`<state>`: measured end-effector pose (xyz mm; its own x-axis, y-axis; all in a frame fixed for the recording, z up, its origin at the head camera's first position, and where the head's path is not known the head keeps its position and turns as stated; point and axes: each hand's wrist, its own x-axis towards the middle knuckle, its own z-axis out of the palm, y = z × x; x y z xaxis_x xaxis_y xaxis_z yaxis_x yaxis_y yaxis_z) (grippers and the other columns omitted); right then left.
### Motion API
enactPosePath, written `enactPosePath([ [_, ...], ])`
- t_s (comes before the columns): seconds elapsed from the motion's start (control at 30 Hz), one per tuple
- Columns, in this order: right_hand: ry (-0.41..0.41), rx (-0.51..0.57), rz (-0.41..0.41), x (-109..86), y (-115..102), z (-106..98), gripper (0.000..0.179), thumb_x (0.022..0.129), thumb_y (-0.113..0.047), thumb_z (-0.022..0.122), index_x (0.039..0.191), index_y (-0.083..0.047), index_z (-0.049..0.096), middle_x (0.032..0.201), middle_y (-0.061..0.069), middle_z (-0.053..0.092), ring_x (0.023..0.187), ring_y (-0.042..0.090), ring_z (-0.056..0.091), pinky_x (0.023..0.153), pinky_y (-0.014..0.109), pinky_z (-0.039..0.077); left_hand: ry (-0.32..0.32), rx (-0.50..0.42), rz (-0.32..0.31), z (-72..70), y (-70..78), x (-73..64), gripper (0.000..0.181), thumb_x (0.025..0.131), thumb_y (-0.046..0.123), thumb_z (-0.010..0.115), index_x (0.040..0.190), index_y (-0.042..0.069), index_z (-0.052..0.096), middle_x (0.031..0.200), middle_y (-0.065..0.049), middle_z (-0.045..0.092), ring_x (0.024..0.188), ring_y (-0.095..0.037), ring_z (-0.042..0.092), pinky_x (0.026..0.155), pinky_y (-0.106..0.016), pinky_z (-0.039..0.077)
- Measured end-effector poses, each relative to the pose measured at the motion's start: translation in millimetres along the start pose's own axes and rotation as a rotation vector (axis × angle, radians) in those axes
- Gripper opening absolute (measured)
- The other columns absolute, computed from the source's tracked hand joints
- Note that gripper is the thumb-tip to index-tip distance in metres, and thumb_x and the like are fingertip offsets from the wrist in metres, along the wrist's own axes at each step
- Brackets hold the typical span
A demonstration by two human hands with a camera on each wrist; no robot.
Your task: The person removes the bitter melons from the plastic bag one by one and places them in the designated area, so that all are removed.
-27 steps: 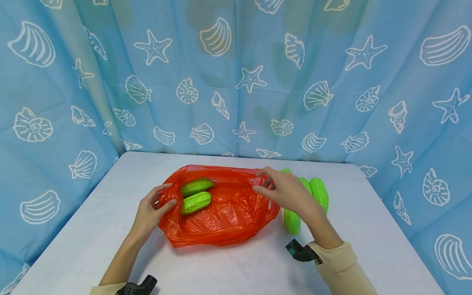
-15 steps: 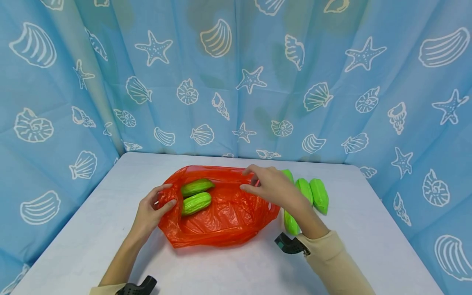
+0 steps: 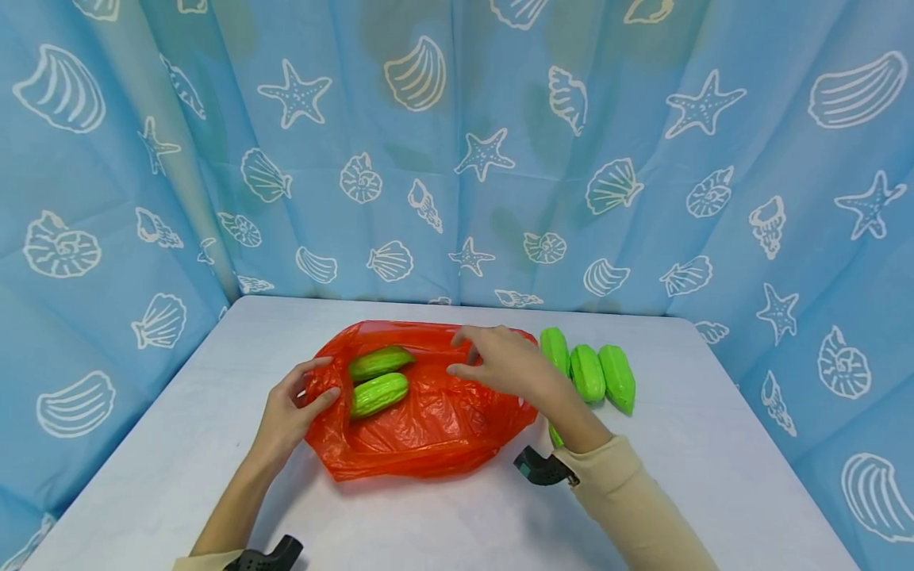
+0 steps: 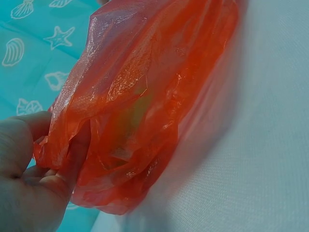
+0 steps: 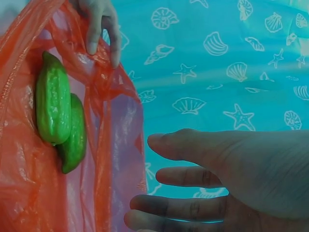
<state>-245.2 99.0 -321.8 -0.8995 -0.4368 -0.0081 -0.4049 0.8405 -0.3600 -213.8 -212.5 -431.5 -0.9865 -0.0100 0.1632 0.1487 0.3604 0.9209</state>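
Note:
A red plastic bag point(image 3: 446, 416) lies with its mouth spread wide on the table. Two green ridged bitter melons rest inside at its left: a darker one point(image 3: 381, 362) behind a brighter one point(image 3: 380, 395). My left hand point(image 3: 289, 408) pinches the bag's left edge between thumb and fingers, also seen close up in the left wrist view. Over the right half of the bag's mouth hovers my right hand point(image 3: 503, 361), fingers apart and holding nothing; in the right wrist view its thumb and fingers point(image 5: 188, 178) spread toward the bag.
Several more bright green bitter melons point(image 3: 587, 373) lie on the white table point(image 3: 428, 531) right of the bag, one mostly hidden behind my right wrist. A blue curtain point(image 3: 457, 198) with shell and starfish prints hangs along the table's back and sides.
My right hand has moved left, from the bag's right edge to over its mouth, uncovering more of the melons on the right. My left hand keeps its hold on the bag.

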Motion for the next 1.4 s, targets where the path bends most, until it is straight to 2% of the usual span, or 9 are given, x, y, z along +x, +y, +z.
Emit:
enactPosePath([
  [0.13, -0.015, -0.012, -0.007, 2.2, 1.5, 3.7, 0.041, 0.08, -0.043, 0.065, 0.114, -0.023, 0.055, 0.088, -0.008, 0.061, 0.079, 0.008, 0.056, 0.063, 0.02, 0.05, 0.0, 0.015, -0.009, 0.6, 0.2, -0.9, 0.052, 0.085, 0.032, 0.062, 0.132, 0.028, 0.041, 0.138, -0.004, 0.043, 0.12, -0.026, 0.047, 0.081, -0.028, 0.054],
  [0.2, -0.023, -0.015, -0.007, 2.8, 1.7, 5.2, 0.041, 0.079, -0.043, 0.065, 0.114, -0.023, 0.054, 0.088, -0.008, 0.061, 0.079, 0.008, 0.055, 0.062, 0.02, 0.05, 0.01, 0.029, -0.004, 1.3, -8.5, 1.8, 0.052, 0.084, 0.036, 0.062, 0.132, 0.031, 0.041, 0.138, -0.003, 0.043, 0.12, -0.025, 0.047, 0.08, -0.027, 0.054],
  [0.33, -0.037, -0.018, -0.001, 3.1, -0.4, 6.2, 0.043, 0.079, -0.043, 0.066, 0.115, -0.023, 0.054, 0.088, -0.007, 0.06, 0.081, 0.009, 0.055, 0.063, 0.02, 0.051, 0.017, 0.041, -0.005, 1.9, -10.9, 2.2, 0.052, 0.084, 0.037, 0.062, 0.132, 0.032, 0.041, 0.137, -0.004, 0.043, 0.119, -0.025, 0.047, 0.079, -0.026, 0.054],
  [0.73, -0.067, -0.043, -0.014, 6.1, -6.5, 11.4, 0.044, 0.077, -0.046, 0.066, 0.114, -0.025, 0.053, 0.088, -0.008, 0.06, 0.084, 0.01, 0.054, 0.065, 0.021, 0.05, 0.017, 0.016, 0.006, 2.3, -4.9, 2.7, 0.051, 0.083, 0.034, 0.063, 0.13, 0.03, 0.043, 0.136, -0.003, 0.045, 0.119, -0.026, 0.048, 0.08, -0.028, 0.054],
  [1.07, -0.104, -0.069, -0.023, 7.9, -6.8, 15.1, 0.045, 0.077, -0.047, 0.066, 0.115, -0.027, 0.054, 0.091, -0.006, 0.06, 0.084, 0.011, 0.054, 0.064, 0.022, 0.051, 0.02, 0.055, 0.027, 3.9, -5.3, 1.7, 0.052, 0.084, 0.039, 0.061, 0.132, 0.029, 0.042, 0.136, -0.006, 0.044, 0.119, -0.028, 0.047, 0.08, -0.026, 0.054],
  [1.2, -0.145, -0.076, -0.058, 9.9, -9.1, 15.7, 0.044, 0.077, -0.045, 0.067, 0.116, -0.027, 0.055, 0.089, -0.007, 0.059, 0.084, 0.011, 0.054, 0.063, 0.021, 0.05, 0.026, 0.057, 0.035, 3.9, -5.2, 1.5, 0.052, 0.084, 0.04, 0.061, 0.131, 0.029, 0.043, 0.136, -0.006, 0.045, 0.119, -0.028, 0.047, 0.08, -0.026, 0.054],
  [1.4, -0.192, -0.065, -0.143, 19.8, -14.1, 22.6, 0.045, 0.078, -0.043, 0.067, 0.118, -0.027, 0.055, 0.095, -0.005, 0.06, 0.086, 0.011, 0.053, 0.062, 0.019, 0.049, 0.018, 0.044, 0.014, 2.6, -6.6, 1.9, 0.052, 0.084, 0.038, 0.061, 0.131, 0.031, 0.042, 0.137, -0.004, 0.044, 0.12, -0.026, 0.047, 0.08, -0.025, 0.054],
])
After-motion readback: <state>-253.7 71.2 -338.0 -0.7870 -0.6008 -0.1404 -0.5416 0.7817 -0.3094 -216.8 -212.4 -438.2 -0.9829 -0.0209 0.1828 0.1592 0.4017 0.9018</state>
